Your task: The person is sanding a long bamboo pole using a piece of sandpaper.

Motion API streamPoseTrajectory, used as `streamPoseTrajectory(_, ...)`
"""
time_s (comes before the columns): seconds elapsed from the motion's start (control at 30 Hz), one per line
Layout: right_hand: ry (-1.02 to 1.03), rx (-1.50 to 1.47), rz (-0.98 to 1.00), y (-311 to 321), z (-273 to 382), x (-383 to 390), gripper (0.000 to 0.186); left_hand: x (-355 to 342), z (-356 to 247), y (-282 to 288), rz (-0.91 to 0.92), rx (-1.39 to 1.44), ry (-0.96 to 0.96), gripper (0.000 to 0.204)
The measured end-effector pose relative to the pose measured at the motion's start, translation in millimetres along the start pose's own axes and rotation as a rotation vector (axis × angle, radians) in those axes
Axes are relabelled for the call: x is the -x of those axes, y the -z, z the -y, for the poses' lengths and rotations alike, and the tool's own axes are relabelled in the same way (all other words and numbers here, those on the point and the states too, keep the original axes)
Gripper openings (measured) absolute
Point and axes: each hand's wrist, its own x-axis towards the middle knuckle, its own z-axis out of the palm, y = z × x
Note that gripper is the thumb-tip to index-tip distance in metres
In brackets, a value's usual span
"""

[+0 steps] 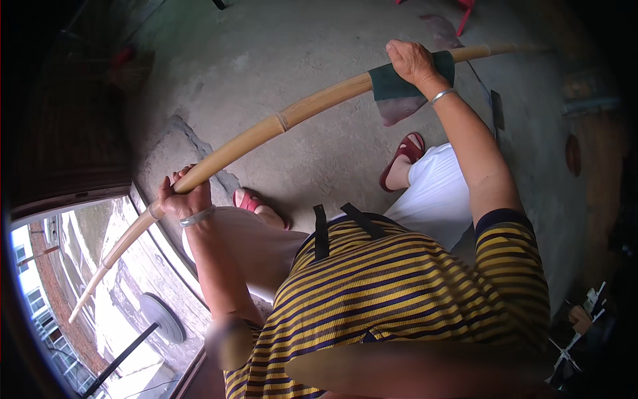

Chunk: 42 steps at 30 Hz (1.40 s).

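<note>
A long, pale bamboo pole (246, 143) crosses in front of me, from the lower left up to the far right. My left hand (193, 201) is wrapped around it near its left end, with the fingers showing on the far side. A dark green cloth (391, 86) is draped over the pole farther right, and its paler, greyish flap hangs on the near side. My right hand (411, 63) is closed over this cloth, pressing it round the pole. Each wrist wears a silver bangle.
Below the pole is a grey concrete floor (319, 159) with a crack at left, where my feet stand in red sandals (405, 156). At lower left, a bright doorway (133, 279) shows a round grey base with a dark rod. Red legs (466, 14) stand at the top right.
</note>
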Motion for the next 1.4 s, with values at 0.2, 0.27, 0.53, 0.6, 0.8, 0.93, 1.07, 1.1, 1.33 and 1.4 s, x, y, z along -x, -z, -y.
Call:
streamPoseTrajectory(0.2, 0.053, -0.191, 0.121, -3.4, 141.2, 10.6, 0.023, 5.0, 6.6, -0.8, 0.065, -0.013, -0.045, 0.018)
streamPoseTrajectory(0.27, 0.083, -0.250, 0.223, -10.1, 198.9, 11.8, 0.017, 1.2, 5.6, 1.5, 0.035, -0.014, -0.058, 0.017)
streamPoseTrajectory(0.53, 0.139, -0.246, 0.290, -11.4, 191.5, 4.3, 0.020, 6.7, -1.5, -0.3, -0.068, -0.003, 0.006, 0.018)
streamPoseTrajectory(0.6, 0.093, -0.158, 0.122, -5.5, 113.5, 3.2, 0.026, 5.5, 1.8, -4.2, -0.052, -0.009, 0.020, 0.018)
streamPoseTrajectory(0.8, -0.131, 0.102, 0.017, 7.4, -16.1, -1.7, 0.033, 4.4, 3.8, -1.3, 0.017, 0.005, 0.016, 0.018)
streamPoseTrajectory(0.93, -0.123, -0.025, 0.049, -8.9, 84.8, 9.5, 0.036, 0.5, 0.8, 3.7, 0.072, 0.001, -0.010, 0.017)
streamPoseTrajectory(1.07, 0.029, -0.200, 0.131, -18.6, 170.3, 18.4, 0.030, -9.6, -0.5, 11.6, 0.064, -0.025, -0.089, 0.017)
streamPoseTrajectory(1.1, 0.072, -0.245, 0.146, -22.1, 193.3, 20.6, 0.029, -10.6, 1.7, 10.9, 0.046, -0.016, -0.092, 0.017)
streamPoseTrajectory(1.33, 0.334, -0.396, 0.288, -29.8, 274.4, 26.3, 0.018, -6.9, 0.0, 8.3, 0.072, -0.062, -0.027, 0.018)
streamPoseTrajectory(1.4, 0.343, -0.329, 0.282, -27.5, 254.6, 24.2, 0.022, -6.1, -2.0, 7.5, 0.021, 0.004, 0.029, 0.018)
